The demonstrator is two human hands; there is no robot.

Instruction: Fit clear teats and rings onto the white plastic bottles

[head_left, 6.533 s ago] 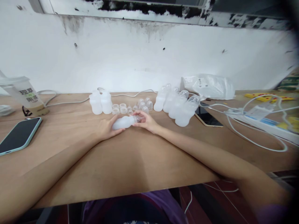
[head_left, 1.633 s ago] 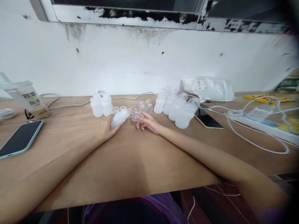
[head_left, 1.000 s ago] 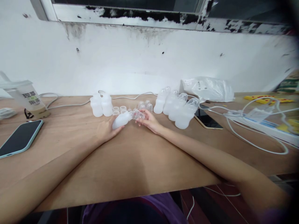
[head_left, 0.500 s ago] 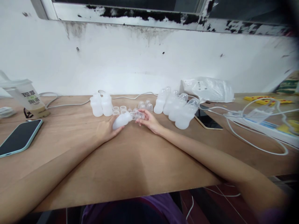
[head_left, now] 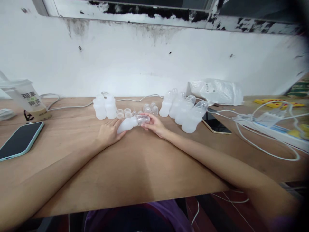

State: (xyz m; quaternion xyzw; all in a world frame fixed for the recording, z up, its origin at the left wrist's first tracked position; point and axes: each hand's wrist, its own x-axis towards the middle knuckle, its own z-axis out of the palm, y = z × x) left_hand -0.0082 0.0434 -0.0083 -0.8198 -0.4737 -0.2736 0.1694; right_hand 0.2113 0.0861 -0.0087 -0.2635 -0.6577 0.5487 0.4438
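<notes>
My left hand (head_left: pixel 109 132) is wrapped round a small white plastic bottle (head_left: pixel 126 124) that lies tilted just above the wooden table (head_left: pixel 135 161). My right hand (head_left: pixel 154 125) pinches the clear cap (head_left: pixel 143 120) at the bottle's mouth. Right behind them lie several loose rings (head_left: pixel 124 113) and clear caps (head_left: pixel 150 108). Two uncapped white bottles (head_left: pixel 104 107) stand to the left of those parts. A row of capped bottles (head_left: pixel 183 110) leans to the right.
A phone (head_left: pixel 19 139) lies face up at the left, near a plastic drink cup (head_left: pixel 29 100). Another phone (head_left: pixel 215 123) lies right of the bottle row. A plastic bag (head_left: pixel 216 91) sits by the wall. White cables (head_left: pixel 263 141) and a power strip (head_left: pixel 272 129) are at the right.
My right hand brought a clear cap from beside the bottle onto its mouth and keeps hold of it. My left hand has stayed on the bottle.
</notes>
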